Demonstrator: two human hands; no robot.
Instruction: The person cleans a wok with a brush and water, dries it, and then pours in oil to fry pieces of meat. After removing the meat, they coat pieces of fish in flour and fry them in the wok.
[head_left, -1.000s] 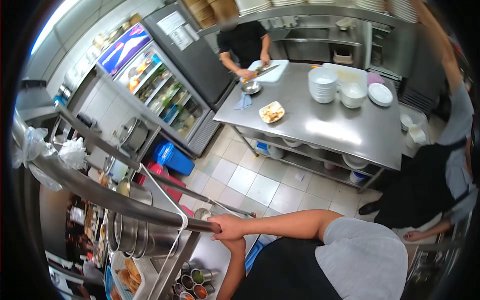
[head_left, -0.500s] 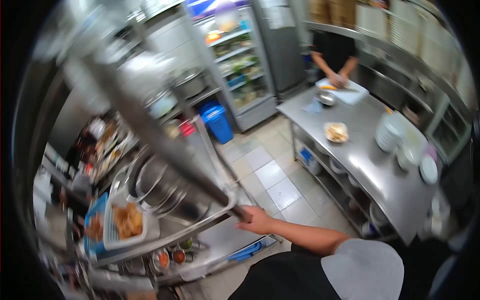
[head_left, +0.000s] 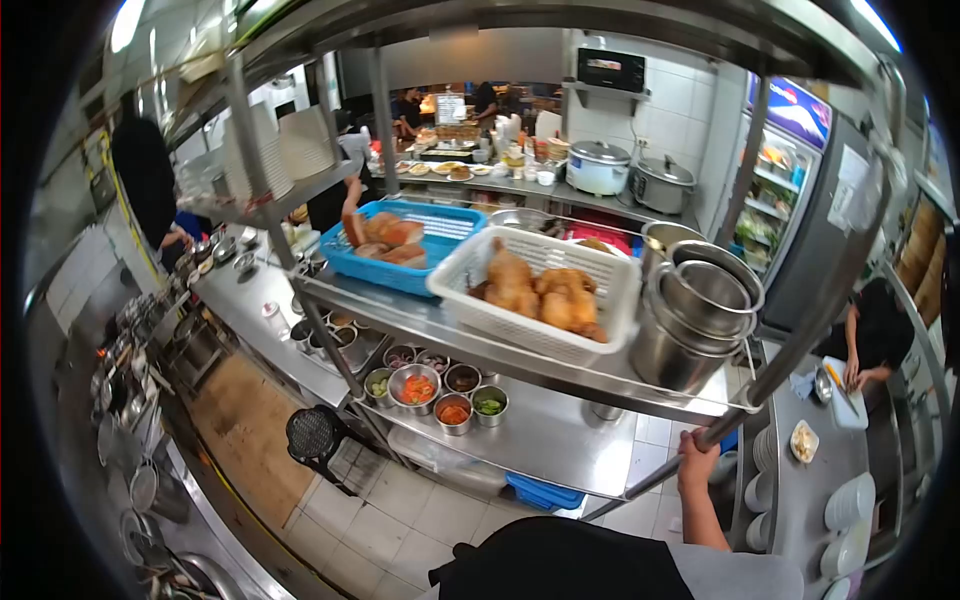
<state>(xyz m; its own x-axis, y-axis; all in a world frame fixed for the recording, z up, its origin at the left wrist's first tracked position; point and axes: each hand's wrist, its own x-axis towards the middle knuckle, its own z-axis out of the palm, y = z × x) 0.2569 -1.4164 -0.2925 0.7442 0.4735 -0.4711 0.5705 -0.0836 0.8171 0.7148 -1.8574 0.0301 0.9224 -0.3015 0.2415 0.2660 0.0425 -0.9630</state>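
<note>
My right hand is closed around the slanting metal post of a steel shelf, at the lower right. Just above it, a stack of steel pots stands on the shelf. Left of the pots is a white basket holding browned whole poultry. Beside that sits a blue basket with pieces of meat. My left hand does not show.
Steel bowls of cut vegetables stand on the lower counter. A black stool is on the floor at left. At right, a co-worker's hands are over a cutting board. Another person's arm shows behind the blue basket.
The view has swung left and levelled, bringing the shelf, both baskets and the left counters into fuller view. My right hand is still on the post.
</note>
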